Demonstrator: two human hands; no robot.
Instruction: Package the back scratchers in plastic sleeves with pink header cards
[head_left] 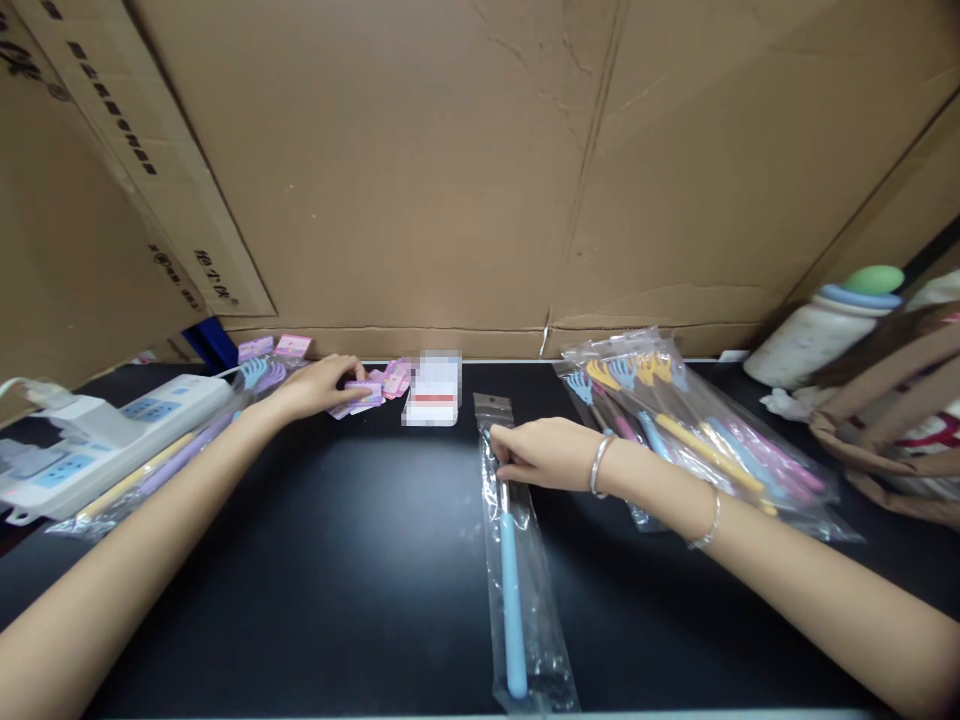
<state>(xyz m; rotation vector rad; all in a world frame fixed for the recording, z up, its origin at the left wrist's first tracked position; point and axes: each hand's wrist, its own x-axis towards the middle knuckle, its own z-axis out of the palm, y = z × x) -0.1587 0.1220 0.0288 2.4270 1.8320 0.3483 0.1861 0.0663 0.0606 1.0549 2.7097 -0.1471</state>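
Observation:
My left hand point(330, 385) is closed, thumb and fingers pinching a small pink-and-purple card point(364, 394) at the edge of a loose pile of similar cards point(396, 378). My right hand point(534, 452) grips the upper part of a clear plastic sleeve holding a back scratcher with a light-blue handle point(512, 600). The sleeve lies lengthwise on the black table, its lower end toward me. My fingers cover the scratcher's head. To the right of that hand lies a stack of bagged back scratchers point(697, 430) in yellow, blue and pink.
A white power strip point(127, 430) with plugs stands at the left, beside more bagged back scratchers point(172, 465). A blurred white pack point(433, 390) sits at the back centre. At the right are a white bottle point(821, 325) and a brown bag point(892, 430). Cardboard walls point(420, 170) enclose the table.

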